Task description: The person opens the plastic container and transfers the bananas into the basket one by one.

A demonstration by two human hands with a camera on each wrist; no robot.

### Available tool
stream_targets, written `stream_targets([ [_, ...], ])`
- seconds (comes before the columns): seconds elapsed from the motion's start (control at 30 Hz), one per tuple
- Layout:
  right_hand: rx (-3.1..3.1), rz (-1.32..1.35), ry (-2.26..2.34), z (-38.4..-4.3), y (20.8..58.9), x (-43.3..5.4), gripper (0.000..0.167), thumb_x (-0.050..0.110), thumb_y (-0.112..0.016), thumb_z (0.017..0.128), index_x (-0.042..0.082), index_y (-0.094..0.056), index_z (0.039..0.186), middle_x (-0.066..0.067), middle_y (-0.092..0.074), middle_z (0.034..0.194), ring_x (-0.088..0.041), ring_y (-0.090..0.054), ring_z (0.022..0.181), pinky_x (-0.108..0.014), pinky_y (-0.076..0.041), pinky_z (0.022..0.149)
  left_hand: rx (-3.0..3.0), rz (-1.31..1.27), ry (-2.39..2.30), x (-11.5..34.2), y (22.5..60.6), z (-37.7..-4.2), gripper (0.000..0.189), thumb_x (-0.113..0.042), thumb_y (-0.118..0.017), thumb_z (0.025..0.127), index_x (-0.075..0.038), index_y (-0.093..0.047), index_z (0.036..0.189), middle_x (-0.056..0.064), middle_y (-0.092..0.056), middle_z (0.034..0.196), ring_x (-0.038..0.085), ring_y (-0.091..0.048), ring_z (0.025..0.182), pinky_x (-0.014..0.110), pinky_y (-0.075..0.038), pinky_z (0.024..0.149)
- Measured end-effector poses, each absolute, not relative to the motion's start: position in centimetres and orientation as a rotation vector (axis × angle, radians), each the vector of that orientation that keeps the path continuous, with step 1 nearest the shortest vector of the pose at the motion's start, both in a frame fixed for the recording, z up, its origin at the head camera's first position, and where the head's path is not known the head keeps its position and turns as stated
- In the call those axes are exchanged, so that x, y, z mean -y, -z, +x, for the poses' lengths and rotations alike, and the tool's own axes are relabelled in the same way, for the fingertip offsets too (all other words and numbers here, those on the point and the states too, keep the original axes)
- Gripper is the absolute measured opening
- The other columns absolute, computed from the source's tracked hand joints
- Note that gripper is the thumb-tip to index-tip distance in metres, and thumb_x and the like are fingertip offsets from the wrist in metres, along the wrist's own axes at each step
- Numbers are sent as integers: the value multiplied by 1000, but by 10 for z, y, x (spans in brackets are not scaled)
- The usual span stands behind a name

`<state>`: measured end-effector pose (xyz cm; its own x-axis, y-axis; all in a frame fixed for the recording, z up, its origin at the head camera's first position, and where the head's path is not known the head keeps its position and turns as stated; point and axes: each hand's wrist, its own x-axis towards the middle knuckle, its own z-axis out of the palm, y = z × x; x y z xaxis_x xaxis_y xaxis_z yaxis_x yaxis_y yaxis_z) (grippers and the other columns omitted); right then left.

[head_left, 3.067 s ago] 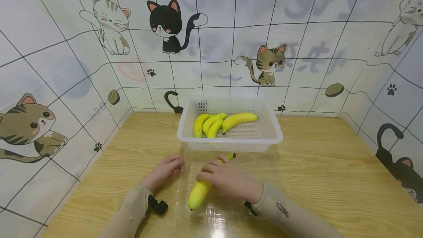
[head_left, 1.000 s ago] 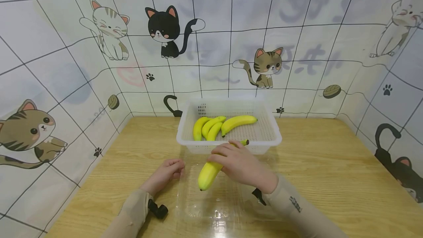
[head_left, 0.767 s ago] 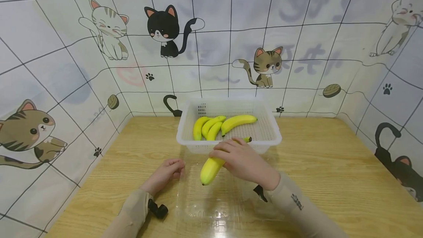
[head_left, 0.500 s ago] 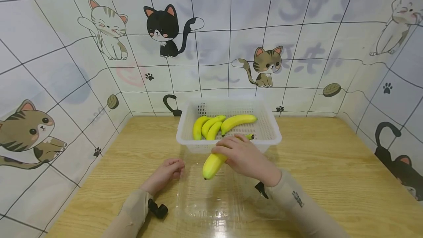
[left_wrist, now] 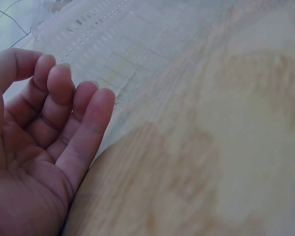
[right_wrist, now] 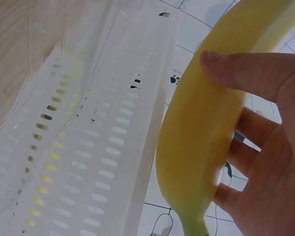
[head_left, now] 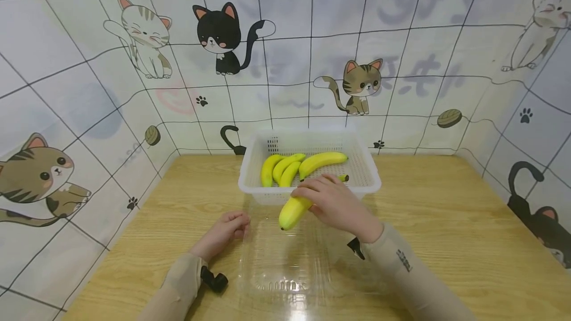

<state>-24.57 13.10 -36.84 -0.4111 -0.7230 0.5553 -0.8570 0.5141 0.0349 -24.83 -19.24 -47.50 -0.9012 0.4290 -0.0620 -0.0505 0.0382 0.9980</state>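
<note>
My right hand point(head_left: 334, 204) grips a yellow banana point(head_left: 294, 212) above the front rim of a white perforated basket point(head_left: 308, 191). Thumb on one side and fingers on the other, it holds the banana point(right_wrist: 201, 128) tilted, stem toward the basket, as the right wrist view shows. Inside the basket lie several bananas point(head_left: 322, 163). My left hand point(head_left: 226, 234) rests at the left edge of a clear plastic container point(head_left: 285, 266) on the table. Its fingers point(left_wrist: 88, 123) are loosely curled with nothing seen in them; whether they touch the container is hard to tell.
The wooden table point(head_left: 437, 232) extends to both sides of the basket. Behind it stands a wall point(head_left: 290, 53) with a grid and cartoon cats. A black wrist device point(head_left: 214, 280) sits on the left sleeve.
The right hand has lifted the banana from over the clear container and carried it forward and slightly right to the basket's front rim. The left hand has stayed in place.
</note>
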Motion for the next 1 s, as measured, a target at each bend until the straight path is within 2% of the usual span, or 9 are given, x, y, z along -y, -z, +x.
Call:
stream_targets([
  [0.53, 2299, 1243, -386, -253, 366, -137, 49, 7, -85, 73, 18, -65, 116, 2, -64, 115, -21, -57, 110, -46, -38, 97, -1977, 387, -1943, 191, 474, -249, 25, -14, -50, 101, 7, -55, 90, 2, -57, 81, 9, -56, 73, 25, -50, 68],
  [1.0, 2285, 1209, -403, -262, 369, -143, 50, 5, -84, 73, 16, -65, 117, 0, -64, 116, -22, -57, 109, -46, -38, 97, -1989, 364, -1920, 191, 473, -248, 24, -16, -50, 101, 5, -56, 90, 2, -57, 80, 10, -56, 72, 27, -50, 69],
])
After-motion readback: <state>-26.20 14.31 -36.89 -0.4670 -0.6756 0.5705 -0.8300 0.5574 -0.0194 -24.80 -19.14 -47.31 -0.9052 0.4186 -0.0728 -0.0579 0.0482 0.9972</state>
